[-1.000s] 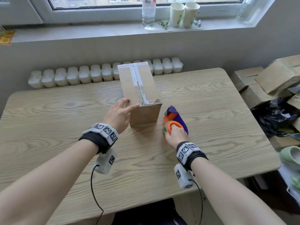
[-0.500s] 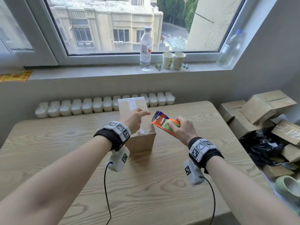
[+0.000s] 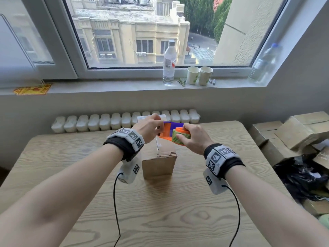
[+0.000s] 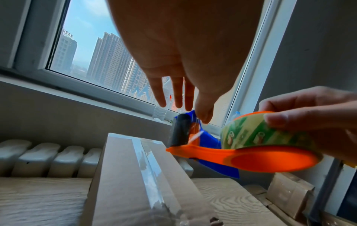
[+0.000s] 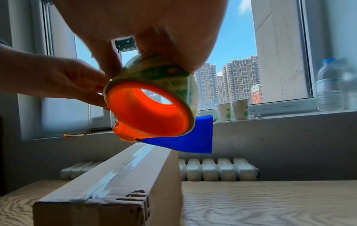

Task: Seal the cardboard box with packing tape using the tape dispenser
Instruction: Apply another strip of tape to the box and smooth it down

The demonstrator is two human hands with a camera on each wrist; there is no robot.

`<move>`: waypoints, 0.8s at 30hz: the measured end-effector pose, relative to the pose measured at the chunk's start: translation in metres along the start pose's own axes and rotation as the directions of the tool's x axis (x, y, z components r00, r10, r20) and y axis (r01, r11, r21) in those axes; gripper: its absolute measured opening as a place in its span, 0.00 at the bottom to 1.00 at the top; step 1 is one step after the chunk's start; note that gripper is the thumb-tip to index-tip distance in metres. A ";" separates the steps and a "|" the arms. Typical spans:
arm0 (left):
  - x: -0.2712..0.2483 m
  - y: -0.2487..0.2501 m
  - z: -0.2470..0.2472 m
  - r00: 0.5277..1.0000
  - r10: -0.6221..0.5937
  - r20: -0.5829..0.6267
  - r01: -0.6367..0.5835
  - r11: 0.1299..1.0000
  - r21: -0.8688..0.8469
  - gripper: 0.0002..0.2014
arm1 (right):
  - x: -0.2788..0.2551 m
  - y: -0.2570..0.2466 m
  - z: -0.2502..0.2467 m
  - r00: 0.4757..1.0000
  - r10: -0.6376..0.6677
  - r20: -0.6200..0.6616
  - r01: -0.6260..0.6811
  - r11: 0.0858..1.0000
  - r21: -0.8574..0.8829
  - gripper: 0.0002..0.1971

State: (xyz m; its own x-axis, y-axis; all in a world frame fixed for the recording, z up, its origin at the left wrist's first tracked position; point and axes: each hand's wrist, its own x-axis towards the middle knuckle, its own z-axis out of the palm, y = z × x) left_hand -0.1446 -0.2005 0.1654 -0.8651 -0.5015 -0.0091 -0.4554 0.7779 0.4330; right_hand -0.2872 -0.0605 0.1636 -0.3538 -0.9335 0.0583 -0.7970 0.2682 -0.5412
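A long cardboard box [image 3: 158, 163] stands on the wooden table [image 3: 178, 211], an old strip of clear tape [image 4: 148, 166] running along its top seam. Above its far half my right hand [image 3: 185, 136] grips the green-printed tape roll [image 4: 247, 134] of the orange and blue tape dispenser [image 3: 167, 130], holding it in the air, clear of the box. My left hand [image 3: 158, 129] is at the dispenser's front by the black roller [image 4: 179, 131]. Its thumb and forefinger pinch the tape's free end there; the other fingers stay straight.
A white radiator [image 3: 124, 120] runs behind the table. On the windowsill stand a water bottle [image 3: 169, 63], two paper cups [image 3: 199, 75] and another bottle [image 3: 263, 63]. Stacked cardboard boxes [image 3: 293, 134] and a black bag [image 3: 299, 175] crowd the table's right side.
My right hand lifted the dispenser off the table to above the box. My left hand left the box and came up to the dispenser's front. The view tilted upward.
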 end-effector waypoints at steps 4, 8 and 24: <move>0.000 0.002 -0.004 1.000 0.024 0.009 -0.024 1.000 -0.010 0.06 | 0.010 0.003 0.002 0.999 0.038 0.017 -0.037 0.998 -0.040 0.08; -0.002 -0.003 -0.011 0.996 -0.054 0.077 0.060 0.995 -0.076 0.11 | 0.015 0.005 -0.001 0.998 0.041 0.046 -0.040 0.999 -0.003 0.08; -0.020 -0.030 -0.017 0.947 -0.322 -0.023 0.279 0.851 -0.444 0.05 | 0.022 0.020 -0.018 0.984 0.102 0.143 -0.113 0.991 0.067 0.16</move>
State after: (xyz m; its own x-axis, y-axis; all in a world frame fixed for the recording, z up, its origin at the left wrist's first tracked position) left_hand -0.1102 -0.2203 0.1680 -0.6676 -0.7335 -0.1274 -0.5355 0.3543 0.7666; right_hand -0.3196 -0.0709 0.1691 -0.3595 -0.9256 -0.1181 -0.7173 0.3551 -0.5994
